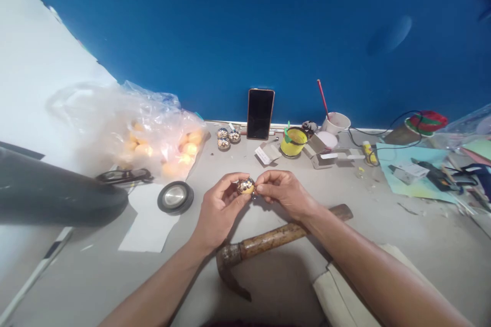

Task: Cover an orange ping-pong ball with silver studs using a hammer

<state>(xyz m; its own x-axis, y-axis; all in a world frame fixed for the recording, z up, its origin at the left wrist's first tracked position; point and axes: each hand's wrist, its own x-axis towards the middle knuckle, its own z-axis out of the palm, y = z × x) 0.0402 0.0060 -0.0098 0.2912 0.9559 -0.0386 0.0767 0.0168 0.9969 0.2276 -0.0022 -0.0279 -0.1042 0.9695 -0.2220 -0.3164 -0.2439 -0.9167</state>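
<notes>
My left hand (221,209) holds a small yellow-orange ball (246,186) between thumb and fingers. Shiny silver mirror pieces cover part of that ball, and bare yellow shows on its lower side. Pressed together at the ball's right edge are the thumb and fingertips of my right hand (282,191); what they pinch, if anything, is too small to make out. Below both hands lies a hammer (268,242) with a worn wooden handle and a curved metal claw, partly under my right forearm. Three mirror-covered balls (224,143) rest together farther back.
A phone (261,115) leans on the blue wall. Plastic bags (153,112) of orange balls stand left, by a black round lid (175,196) and a dark cylinder (57,189). Rightward are a yellow tub (293,143), white cup (336,122), glue stick (370,153) and blue paper (402,176).
</notes>
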